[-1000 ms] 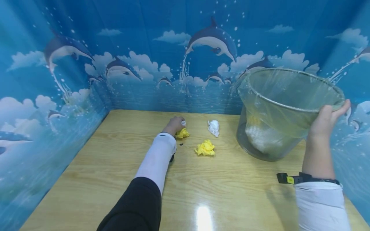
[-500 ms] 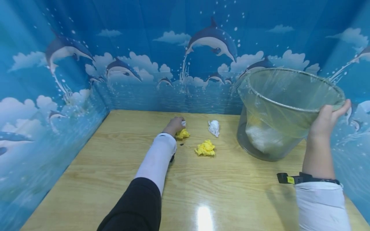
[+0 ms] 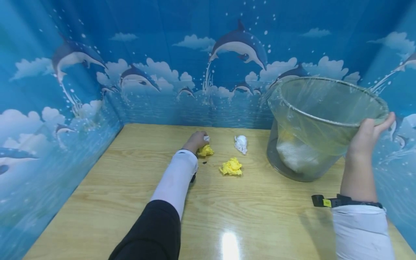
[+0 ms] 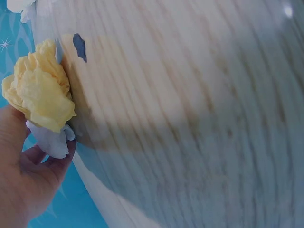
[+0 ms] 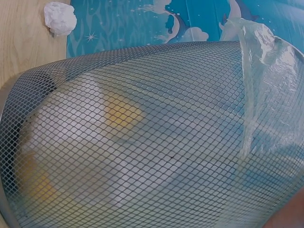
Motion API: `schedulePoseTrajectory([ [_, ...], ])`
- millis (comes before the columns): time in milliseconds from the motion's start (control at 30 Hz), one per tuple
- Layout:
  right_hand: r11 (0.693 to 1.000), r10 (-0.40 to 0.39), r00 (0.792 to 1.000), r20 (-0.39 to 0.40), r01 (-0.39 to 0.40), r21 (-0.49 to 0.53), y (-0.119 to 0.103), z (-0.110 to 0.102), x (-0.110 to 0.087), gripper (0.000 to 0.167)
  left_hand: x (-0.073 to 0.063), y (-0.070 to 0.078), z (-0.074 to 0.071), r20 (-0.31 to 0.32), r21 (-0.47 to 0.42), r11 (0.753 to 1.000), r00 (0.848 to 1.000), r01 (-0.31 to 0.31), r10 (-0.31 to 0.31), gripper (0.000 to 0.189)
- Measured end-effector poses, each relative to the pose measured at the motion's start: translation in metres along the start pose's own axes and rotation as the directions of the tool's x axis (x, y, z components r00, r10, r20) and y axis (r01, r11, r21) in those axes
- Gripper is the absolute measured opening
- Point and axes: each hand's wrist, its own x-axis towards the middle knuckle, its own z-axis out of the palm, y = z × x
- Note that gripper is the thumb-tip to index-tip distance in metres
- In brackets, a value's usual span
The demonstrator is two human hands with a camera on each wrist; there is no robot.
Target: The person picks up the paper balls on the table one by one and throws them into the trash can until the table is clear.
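My left hand [image 3: 196, 142], far back on the table, pinches a crumpled white paper [image 4: 49, 139]. Against that paper lies a crumpled yellow paper [image 4: 40, 90]; whether the fingers touch it too, I cannot tell. At the right, my right hand [image 3: 365, 137] grips the rim of a mesh wastebasket [image 3: 302, 162] lined with a thin, translucent bag [image 3: 312, 131]. White and yellow paper shows blurrily through the mesh in the right wrist view. Between hand and basket lie a second yellow paper ball [image 3: 231, 167] and a white one [image 3: 241, 144].
A small dark scrap [image 4: 80, 47] lies on the wooden table [image 3: 260, 216] near the left hand. Blue dolphin-print curtains [image 3: 162, 104] enclose the table at the back and both sides.
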Motion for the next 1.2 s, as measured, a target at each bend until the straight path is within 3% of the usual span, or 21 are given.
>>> schedulePoseTrajectory([
  [267,1.0,0.0,1.0,-0.007,0.0,-0.005,0.001,0.0,0.001,0.064,0.001,0.0,-0.002,-0.061,-0.069,0.998,0.998,0.011,-0.015,0.042],
  [600,1.0,-0.01,1.0,-0.009,0.01,-0.008,0.001,0.0,-0.002,0.064,0.008,0.0,-0.004,-0.149,-0.117,0.992,0.989,-0.04,0.022,0.045],
  [900,1.0,-0.014,1.0,0.002,0.014,-0.002,-0.001,0.0,-0.003,0.064,0.007,0.016,-0.018,-0.173,-0.119,0.988,0.982,-0.099,0.078,0.047],
  [1200,1.0,-0.007,1.0,0.001,0.007,-0.004,-0.001,0.0,-0.003,0.065,0.006,0.041,-0.025,-0.211,-0.153,0.976,0.97,-0.156,0.122,0.049],
])
